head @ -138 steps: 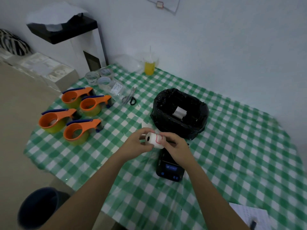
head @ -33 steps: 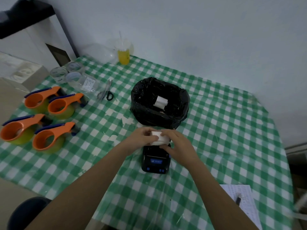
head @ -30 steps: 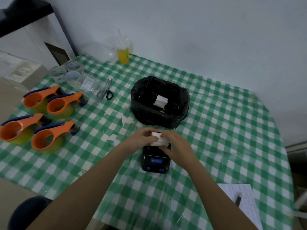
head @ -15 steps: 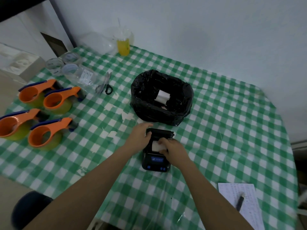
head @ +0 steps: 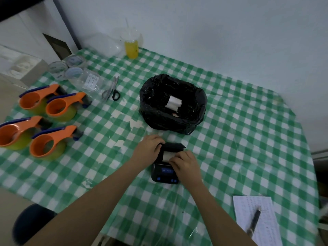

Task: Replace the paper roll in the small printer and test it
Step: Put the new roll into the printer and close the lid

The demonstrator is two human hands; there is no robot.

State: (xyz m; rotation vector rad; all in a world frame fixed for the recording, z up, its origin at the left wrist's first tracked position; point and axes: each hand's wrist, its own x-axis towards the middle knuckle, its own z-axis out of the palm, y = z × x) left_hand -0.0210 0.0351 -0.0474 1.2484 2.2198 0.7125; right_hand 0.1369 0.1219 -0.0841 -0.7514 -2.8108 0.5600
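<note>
Since the earlier frames, when both hands held the white paper roll up in the air above the printer, the roll has come down into the open machine and the hands have dropped with it.

From the head view, the small black printer [head: 165, 167] lies on the green-checked tablecloth [head: 239, 139], just in front of the black-lined bin [head: 173, 104], with its lid [head: 173, 146] swung open toward the bin. The paper roll [head: 167, 155] sits in the open compartment, only a pale strip of it showing. The left hand [head: 148, 149] curls around the printer's left side at the hinge end, fingers bent onto the lid edge and gripping the casing. The right hand [head: 185, 166] lies over the printer's right half, fingertips [head: 174, 158] pressed down on the roll; whether they pinch it or merely rest on it cannot be told. A blue-lit panel and buttons show at the printer's near end.

Inside the bin lies another white roll [head: 173, 103]. To the left stand four orange tape dispensers [head: 51, 141], with scissors [head: 113, 89] beyond them. A pen [head: 253, 221] rests on a printed sheet [head: 257, 221] at the near right.
</note>
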